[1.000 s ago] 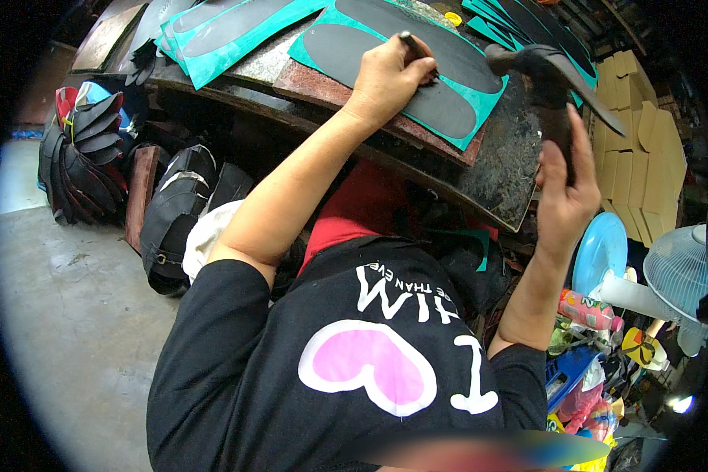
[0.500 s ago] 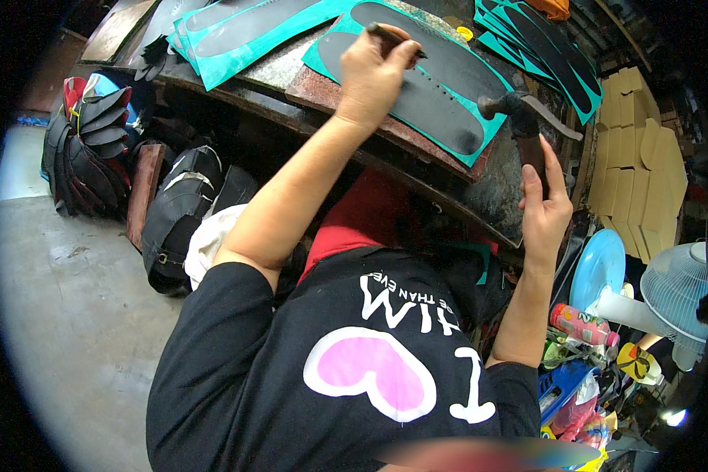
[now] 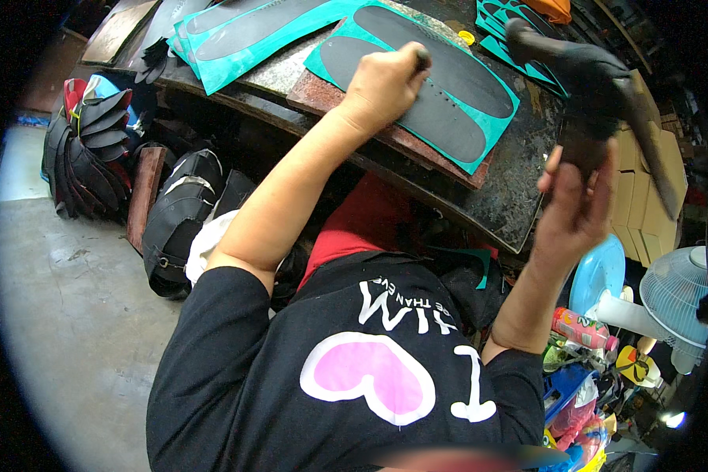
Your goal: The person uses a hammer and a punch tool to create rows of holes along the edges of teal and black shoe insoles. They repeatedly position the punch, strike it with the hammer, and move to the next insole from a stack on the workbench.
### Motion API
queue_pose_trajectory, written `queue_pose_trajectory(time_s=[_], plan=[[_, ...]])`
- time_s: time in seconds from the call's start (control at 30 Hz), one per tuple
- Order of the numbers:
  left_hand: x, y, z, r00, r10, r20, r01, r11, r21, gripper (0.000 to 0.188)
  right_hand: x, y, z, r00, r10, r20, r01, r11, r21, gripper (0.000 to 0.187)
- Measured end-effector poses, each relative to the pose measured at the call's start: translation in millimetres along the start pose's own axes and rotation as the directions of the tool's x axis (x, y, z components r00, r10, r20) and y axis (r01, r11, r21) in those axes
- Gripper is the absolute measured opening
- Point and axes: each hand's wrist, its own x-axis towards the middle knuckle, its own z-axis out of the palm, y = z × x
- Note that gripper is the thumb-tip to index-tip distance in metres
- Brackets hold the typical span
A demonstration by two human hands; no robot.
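Observation:
My left hand [image 3: 381, 85] is closed around a short dark punch [image 3: 423, 59], seen nearly end-on, over a teal sheet [image 3: 499, 118] with dark grey sole shapes on it. A row of small marks runs along the edge of the lower sole shape [image 3: 448, 126]. That sheet lies on a reddish-brown slab [image 3: 326, 96] at the near side of the bench. Raised at the right, my right hand [image 3: 578, 204] grips the handle of a dark hammer [image 3: 594, 75], its head well above the bench and apart from the punch. What the punch's lower end touches is hidden by my left hand.
More teal sheets with sole shapes [image 3: 252, 39] lie at the back left, others [image 3: 511, 59] at the back right. Yellowish cardboard [image 3: 645, 189], a blue round lid [image 3: 598, 271] and a fan [image 3: 675, 291] stand on the right. Black cut pieces [image 3: 94, 157] hang at the left.
My right hand has lifted the hammer up and to the right, away from the sheet. My left hand and the punch have shifted slightly right and down, with the punch tilted more upright.

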Motion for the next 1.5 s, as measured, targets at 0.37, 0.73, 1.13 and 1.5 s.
queue_pose_trajectory(time_s=[0.37, 0.73, 1.13, 1.5], plan=[[-1, -12, 3, 0.938, -0.334, 0.096, 0.345, 0.859, -0.378, 0.012, -1, 27, -14, 0.986, 0.141, 0.085, -0.133, 0.986, -0.099, 0.042], [-6, 13, 15, 0.995, 0.029, -0.097, -0.022, 0.997, 0.068, 0.015, -13, 34, 11, 0.981, 0.104, 0.161, -0.065, 0.97, -0.234, 0.039], [-9, 18, 16, 0.994, 0.112, 0.005, -0.112, 0.994, 0.017, 0.016, -13, 12, -7, 0.973, -0.23, 0.026, 0.228, 0.937, -0.263, 0.043], [-5, 8, 11, 0.952, -0.268, 0.146, 0.305, 0.864, -0.401, 0.014, -6, 16, -27, 0.983, 0.183, 0.017, -0.181, 0.981, -0.071, 0.043]])
